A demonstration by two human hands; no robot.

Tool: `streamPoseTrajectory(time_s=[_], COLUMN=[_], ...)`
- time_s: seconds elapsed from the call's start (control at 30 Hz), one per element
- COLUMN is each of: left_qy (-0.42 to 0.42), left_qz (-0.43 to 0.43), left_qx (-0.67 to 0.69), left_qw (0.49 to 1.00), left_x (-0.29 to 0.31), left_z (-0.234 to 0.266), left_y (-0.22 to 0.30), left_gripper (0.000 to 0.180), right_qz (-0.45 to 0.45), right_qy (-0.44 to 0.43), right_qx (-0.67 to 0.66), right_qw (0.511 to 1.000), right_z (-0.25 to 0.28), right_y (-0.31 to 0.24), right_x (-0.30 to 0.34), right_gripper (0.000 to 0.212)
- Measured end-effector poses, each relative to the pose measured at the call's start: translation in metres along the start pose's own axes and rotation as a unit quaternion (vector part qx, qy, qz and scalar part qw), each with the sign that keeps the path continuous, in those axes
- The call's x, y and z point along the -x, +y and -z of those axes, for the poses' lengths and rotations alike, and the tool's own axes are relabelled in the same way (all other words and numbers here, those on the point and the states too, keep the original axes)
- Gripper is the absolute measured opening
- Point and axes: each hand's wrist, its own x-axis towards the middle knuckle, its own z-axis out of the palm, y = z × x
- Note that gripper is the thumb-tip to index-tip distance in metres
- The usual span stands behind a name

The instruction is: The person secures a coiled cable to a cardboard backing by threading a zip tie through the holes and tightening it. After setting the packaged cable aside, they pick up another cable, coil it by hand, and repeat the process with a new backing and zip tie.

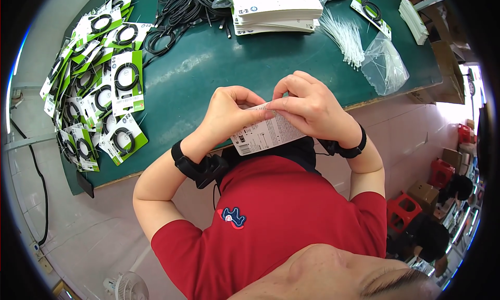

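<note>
A white printed packaging card [268, 134], its back face up, is tilted over the table's front edge, close to my body. My left hand [229, 112] grips the card by its upper left part, thumb on the printed face and fingers behind. Thumb and forefinger of my right hand [311, 106] are pinched together at the card's top edge, touching the left fingertips. Whatever lies between the right fingertips is too small to make out. The card's far side is hidden.
On the green table [198, 99], carded black cables [125, 78] are heaped at left. Behind lie loose black cables [179, 8] and a card stack [276, 8]. White cable ties [344, 39], a clear plastic bag [385, 65] and one carded cable [371, 13] are at right.
</note>
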Motion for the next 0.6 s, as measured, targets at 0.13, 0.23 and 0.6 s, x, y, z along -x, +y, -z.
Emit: streamPoseTrajectory(time_s=[0.13, 0.23, 0.6], left_qy=[0.004, 0.008, 0.059], left_qz=[0.006, 0.004, -0.095], left_qx=[0.003, -0.012, -0.057], left_qw=[1.0, 1.0, 0.992], left_x=[0.0, 0.001, 0.014], left_z=[0.0, 0.0, -0.004], left_y=[0.0, -0.001, -0.007], left_gripper=[0.033, 0.033, 0.02], right_qz=[-0.004, -0.005, 0.01], right_qy=[-0.008, -0.013, 0.005], right_qx=[-0.002, -0.003, -0.029], right_qw=[1.0, 1.0, 1.0], right_z=[0.0, 0.0, 0.003], right_y=[-0.002, -0.002, -0.006], right_x=[0.001, 0.001, 0.002], right_gripper=[0.021, 0.022, 0.024])
